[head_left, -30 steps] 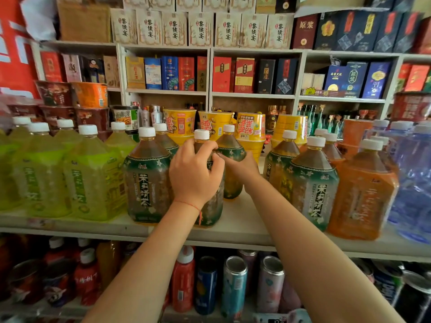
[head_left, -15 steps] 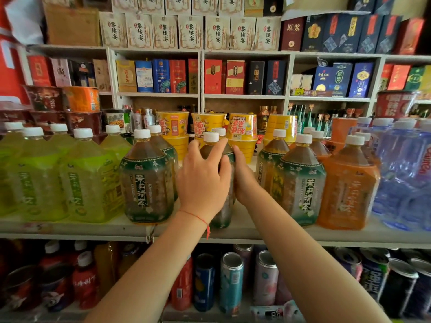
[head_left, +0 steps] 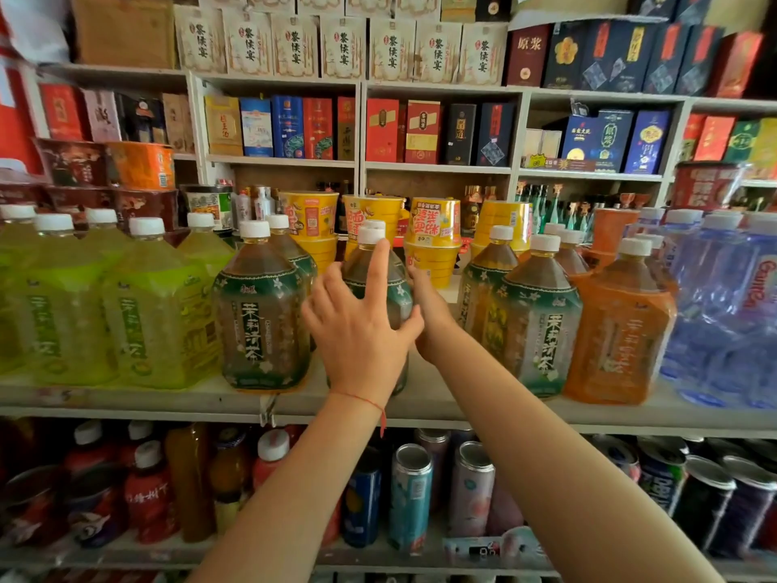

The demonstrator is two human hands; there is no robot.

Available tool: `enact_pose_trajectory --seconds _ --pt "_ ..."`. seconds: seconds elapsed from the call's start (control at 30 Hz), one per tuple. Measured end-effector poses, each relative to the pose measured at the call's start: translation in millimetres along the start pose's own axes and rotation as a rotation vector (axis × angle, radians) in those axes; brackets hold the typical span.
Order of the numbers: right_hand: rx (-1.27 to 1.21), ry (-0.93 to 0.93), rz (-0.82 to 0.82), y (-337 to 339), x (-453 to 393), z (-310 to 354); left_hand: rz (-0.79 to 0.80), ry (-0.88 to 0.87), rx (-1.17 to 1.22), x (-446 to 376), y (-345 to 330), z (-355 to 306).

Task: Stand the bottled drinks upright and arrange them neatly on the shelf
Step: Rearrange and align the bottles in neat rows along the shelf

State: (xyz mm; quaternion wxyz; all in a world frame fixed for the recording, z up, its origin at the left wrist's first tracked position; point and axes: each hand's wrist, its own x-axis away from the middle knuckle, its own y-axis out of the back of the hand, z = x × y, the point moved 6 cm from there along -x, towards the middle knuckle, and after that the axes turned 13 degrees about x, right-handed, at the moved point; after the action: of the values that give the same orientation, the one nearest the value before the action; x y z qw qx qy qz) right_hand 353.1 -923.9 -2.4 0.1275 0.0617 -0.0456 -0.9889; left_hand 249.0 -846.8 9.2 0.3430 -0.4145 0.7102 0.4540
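While the rows either side stand upright and lined up, one tea bottle (head_left: pixel 374 284) sits in the gap at twelve o'clock on the shelf (head_left: pixel 126 395) — seemingly the last to settle. Your left hand (head_left: pixel 357 330) lies spread against its front, fingers straight; your right hand (head_left: pixel 429 313) cups its three-o'clock side — how tightly, you cannot tell.

White caps (head_left: pixel 254 228) are seen on all the big bottles. Pale yellow-green drink is shown in the left bottles (head_left: pixel 159 313), with green lettering. Dark brown tea (head_left: pixel 260 313) is wrapped in a deep green label dotted with white flowers. An orange bottle (head_left: pixel 618 330) and clear blue water jugs (head_left: pixel 723 313) are seen at the right. Yellow cups (head_left: pixel 433 229) carry red print. A thin red string (head_left: pixel 361 399) is worn on the left wrist.
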Motion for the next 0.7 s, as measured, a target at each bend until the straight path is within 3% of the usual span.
enact_pose_trajectory --seconds 0.1,0.2,0.27,0.4,0.5,0.7 --pt "0.317 0.230 -0.188 29 16 23 -0.090 -0.080 0.018 4 -2 -11" --pt "0.391 0.561 -0.331 62 54 60 -0.192 -0.299 0.198 12 -2 -47" --pt "0.410 0.691 -0.404 85 75 79 -0.099 -0.315 0.436 13 -12 -73" --pt "0.608 0.865 -0.670 137 92 98 0.249 -0.070 0.780 13 -46 -107" --pt "0.730 0.823 -0.752 158 86 91 0.383 0.059 0.824 17 -68 -116" --pt "0.774 0.305 -0.396 168 48 60 0.522 0.296 0.888 29 -92 -107"
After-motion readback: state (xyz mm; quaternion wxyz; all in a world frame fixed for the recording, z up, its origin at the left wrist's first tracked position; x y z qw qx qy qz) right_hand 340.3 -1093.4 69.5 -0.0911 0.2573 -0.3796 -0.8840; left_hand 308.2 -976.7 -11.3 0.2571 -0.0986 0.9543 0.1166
